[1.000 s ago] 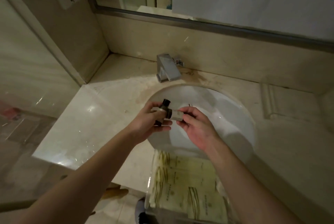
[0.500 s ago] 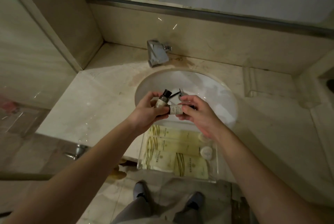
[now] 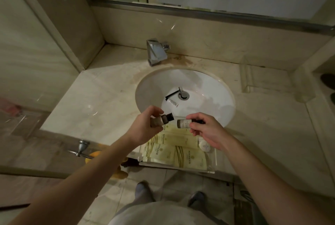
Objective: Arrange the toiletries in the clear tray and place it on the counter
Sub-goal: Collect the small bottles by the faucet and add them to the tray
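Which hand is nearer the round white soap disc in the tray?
Right. The right hand hovers just above-left of the soap disc; the left hand is farther off, past the tray's left side.

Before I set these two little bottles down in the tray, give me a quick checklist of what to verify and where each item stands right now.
1. Left hand grips the dark-capped bottle: ok.
2. Right hand pinches the pale-labelled bottle: ok.
3. Clear tray sits below both hands: ok, though its near edge overhangs the counter, so steady it.
4. Free room in the tray: cannot tell; sachets and a round soap fill most of what shows.
5. Caps closed tight: cannot tell.
6. All toiletries gathered: not ok; a small tube lies in the sink near the drain.
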A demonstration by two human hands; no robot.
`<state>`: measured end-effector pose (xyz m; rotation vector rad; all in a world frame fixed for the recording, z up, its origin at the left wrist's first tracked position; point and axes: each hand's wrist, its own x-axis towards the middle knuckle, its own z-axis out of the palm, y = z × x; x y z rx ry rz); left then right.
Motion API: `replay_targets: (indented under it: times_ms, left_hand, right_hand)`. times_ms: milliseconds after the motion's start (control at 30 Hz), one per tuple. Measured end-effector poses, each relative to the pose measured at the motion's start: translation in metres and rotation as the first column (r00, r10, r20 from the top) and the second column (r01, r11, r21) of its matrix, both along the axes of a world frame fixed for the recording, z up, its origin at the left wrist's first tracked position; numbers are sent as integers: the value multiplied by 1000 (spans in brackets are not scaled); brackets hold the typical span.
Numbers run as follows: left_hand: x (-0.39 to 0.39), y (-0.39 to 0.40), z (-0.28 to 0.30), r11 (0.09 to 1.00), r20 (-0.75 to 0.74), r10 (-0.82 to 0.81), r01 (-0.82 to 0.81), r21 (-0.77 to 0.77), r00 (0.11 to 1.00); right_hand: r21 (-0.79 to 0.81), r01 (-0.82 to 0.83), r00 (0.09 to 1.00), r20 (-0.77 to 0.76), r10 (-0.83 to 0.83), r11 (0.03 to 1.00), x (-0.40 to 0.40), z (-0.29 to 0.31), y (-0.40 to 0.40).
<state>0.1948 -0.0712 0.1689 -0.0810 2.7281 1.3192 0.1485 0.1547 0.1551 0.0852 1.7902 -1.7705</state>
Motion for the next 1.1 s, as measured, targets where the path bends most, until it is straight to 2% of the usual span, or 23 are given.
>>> replay_targets:
  times_ms: [67, 133, 233, 300, 400, 500, 567, 633, 833, 1000, 1100]
  left_hand:
    - [3, 1, -2, 999, -17, -22, 22, -25, 1000]
    - [6, 1, -5, 999, -23, -34, 35, 18, 999]
    - [11, 3, -6, 966, 56, 29, -43, 256, 998]
    - [14, 7, -5, 881, 148, 64, -126, 456, 987]
    - [17, 8, -8, 814, 223, 81, -194, 547, 971]
    - [19, 3, -18, 899, 183, 69, -141, 415, 981]
    - [20, 1, -24, 981, 145, 19, -47, 191, 989]
    - [22, -1, -27, 999, 133, -33, 36, -21, 991]
    - [26, -4, -37, 924, 177, -134, 187, -333, 975]
    - [28, -2, -49, 845, 169, -179, 240, -478, 969]
    - [28, -1, -52, 820, 148, -168, 221, -528, 975]
  right_hand:
    - [23, 9, 1000, 13, -9, 1000, 4, -3, 3]
    - [23, 31, 999, 26, -32, 999, 7, -5, 5]
    - [-20, 64, 996, 65, -63, 998, 8, -6, 6]
    - [-52, 74, 994, 88, -69, 996, 9, -7, 7]
    - [-54, 52, 994, 99, -46, 997, 11, -7, 9]
    - [36, -7, 999, 44, 5, 999, 15, -11, 8]
    - [96, -43, 999, 0, 43, 994, 18, -16, 6]
    - [179, -75, 995, -54, 86, 981, 21, -21, 4]
    - [527, -150, 926, -222, 305, 837, 23, -35, -4]
    - [628, -160, 883, -255, 395, 762, 29, -42, -9]
    - [695, -174, 810, -302, 502, 698, 26, -45, -11]
